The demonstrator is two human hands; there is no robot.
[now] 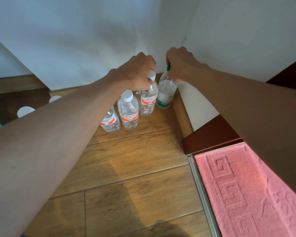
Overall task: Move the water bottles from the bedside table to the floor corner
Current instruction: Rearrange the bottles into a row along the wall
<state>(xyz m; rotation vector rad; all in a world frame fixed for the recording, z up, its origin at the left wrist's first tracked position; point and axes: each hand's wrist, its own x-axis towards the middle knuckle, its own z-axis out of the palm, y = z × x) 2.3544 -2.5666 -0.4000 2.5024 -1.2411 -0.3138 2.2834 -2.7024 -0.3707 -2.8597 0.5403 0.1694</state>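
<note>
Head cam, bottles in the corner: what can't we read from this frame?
- Leftmost bottle: cap and neck hidden behind the left forearm.
- Green-label bottle: cap mostly covered by the right hand; grip tightness unclear.
- Third bottle: left hand covers part of its cap; whether the base rests on the floor is unclear.
- Bedside table: not identifiable in this view.
- Label text: too small.

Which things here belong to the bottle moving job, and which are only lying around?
Job: left hand on white-capped red-label bottle; right hand on green-capped green-label bottle; two more clear red-label bottles.
Lying about: pink patterned mat; white round objects.
</note>
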